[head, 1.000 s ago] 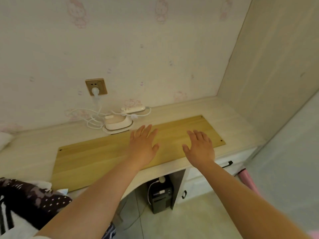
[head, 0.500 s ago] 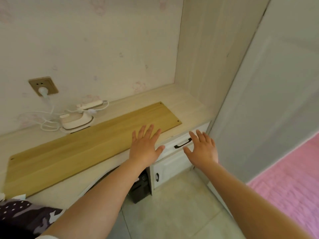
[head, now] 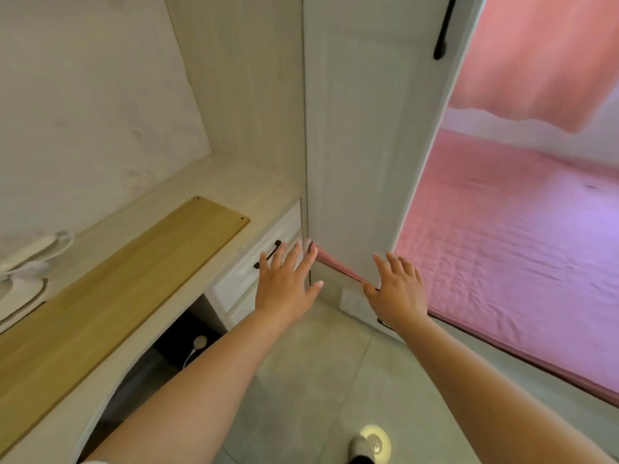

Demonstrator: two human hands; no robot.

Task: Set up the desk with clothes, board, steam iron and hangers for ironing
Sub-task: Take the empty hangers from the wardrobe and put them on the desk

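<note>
A long wooden board point(head: 110, 296) lies flat on the pale desk point(head: 214, 182) at the left. The white steam iron point(head: 16, 289) is cut off by the left edge behind the board, with its cord point(head: 37, 246) beside it. My left hand point(head: 288, 286) hovers open, palm down, in front of the desk drawers. My right hand point(head: 398, 293) is open too, fingers spread, in front of the wardrobe's lower edge. Neither hand holds anything. No clothes or hangers are in view.
A tall white wardrobe door point(head: 368, 128) with a black handle point(head: 442, 31) stands ahead. White drawers point(head: 258, 266) with a black pull sit under the desk's right end. A bed with a pink sheet point(head: 522, 246) fills the right. Grey floor tiles point(head: 318, 380) lie below.
The view has swung to the right, away from the desk toward the wardrobe and bed. Both hands came off the board and now hang open over the floor; the patterned clothes left view.
</note>
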